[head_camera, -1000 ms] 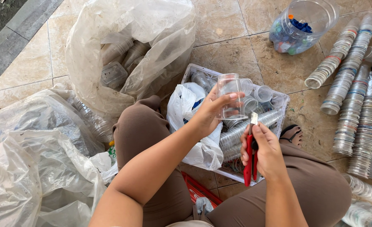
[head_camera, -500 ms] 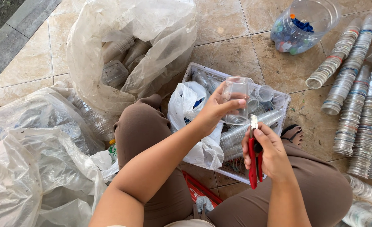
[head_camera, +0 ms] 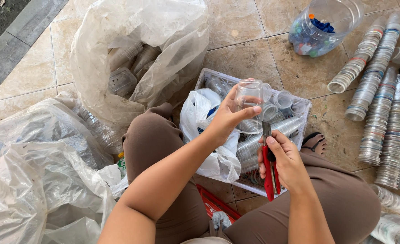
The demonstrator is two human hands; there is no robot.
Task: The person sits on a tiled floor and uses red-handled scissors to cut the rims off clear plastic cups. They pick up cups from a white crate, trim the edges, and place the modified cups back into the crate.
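Note:
My left hand point(head_camera: 229, 118) grips a clear plastic cup point(head_camera: 249, 96) and holds it over a white plastic crate point(head_camera: 305, 106) filled with clear cups and bottles. My right hand point(head_camera: 285, 160) holds a red-handled cutter point(head_camera: 269, 168) upright, blade tip near the cup's lower edge. A white plastic bag point(head_camera: 205, 131) lies in the crate's left part, partly under my left wrist. My legs in brown trousers frame the crate on both sides.
A large clear bag of plastic containers point(head_camera: 136, 58) stands at the upper left. Crumpled clear bags point(head_camera: 37, 180) lie at the left. Rows of stacked clear cups point(head_camera: 381, 99) lie on the tiles at the right. A clear jar of coloured caps point(head_camera: 320, 27) sits at the top.
My left hand has lowered the cup slightly toward the crate and turned it. The right hand with the cutter has stayed nearly in place.

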